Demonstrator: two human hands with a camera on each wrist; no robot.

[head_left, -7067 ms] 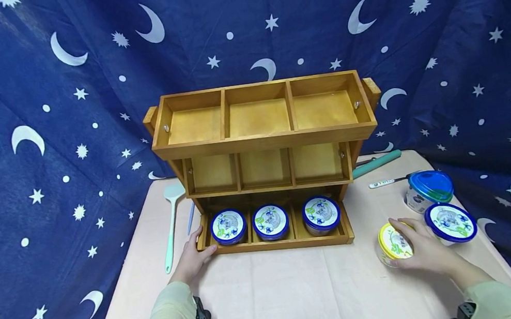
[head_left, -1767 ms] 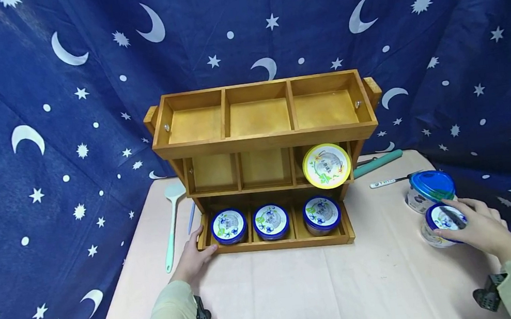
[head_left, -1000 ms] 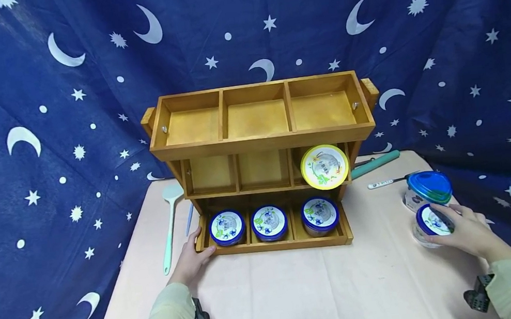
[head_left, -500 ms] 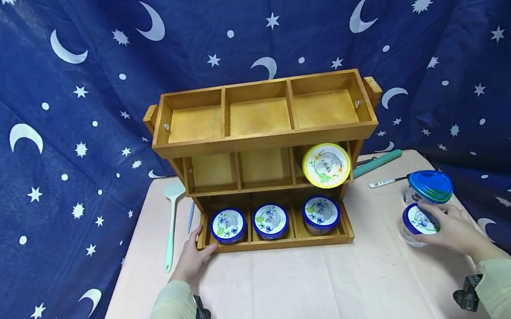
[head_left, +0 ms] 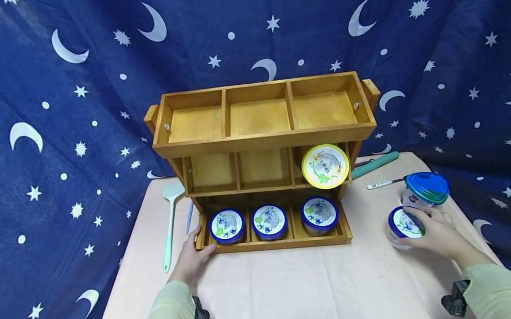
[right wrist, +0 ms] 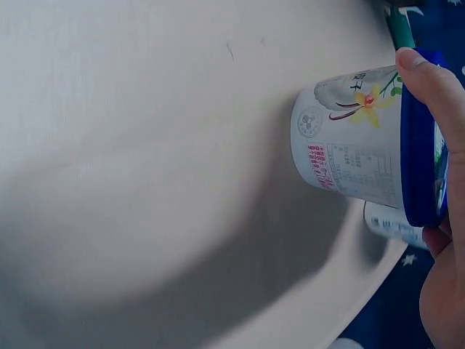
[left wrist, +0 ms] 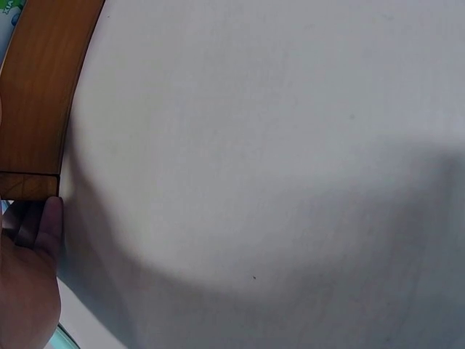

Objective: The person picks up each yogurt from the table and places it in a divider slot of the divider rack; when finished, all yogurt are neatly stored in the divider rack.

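Left to right. Mint spatula [head_left: 170, 218] lies near the table's left edge, just left of the wooden rack [head_left: 265, 140]. Left hand [head_left: 192, 257] rests against the rack's front-left corner, fingers fairly straight, thumb on the wood in the left wrist view [left wrist: 29, 283]; it presses, grips nothing.

Rack bottom tier: three blue-lidded cups [head_left: 269, 221], one per compartment. Middle tier: a yellow-lidded cup [head_left: 325, 166] tilted in the right compartment, lid facing out; the other two and the whole top tier hold nothing. Behind the rack's right end, a teal tool [head_left: 375, 163] and a small white utensil [head_left: 382, 184].

Near the table's right edge the right hand [head_left: 436, 234] grips a blue-lidded cup [head_left: 402, 224], fingers curled round the lid rim, thumb on top [right wrist: 425, 80]. Whether its base is just clear of the table [head_left: 297, 290] or touching it (shadow close under it) I cannot tell. Another tub with a blue lid [head_left: 424, 191] stands just behind it.

Handling guess: light, thin-walled plastic cup, smooth printed side, likely slippery and easy to dent. Best hold is round the stiff lid rim, as now; squeezing mid-wall could buckle it.
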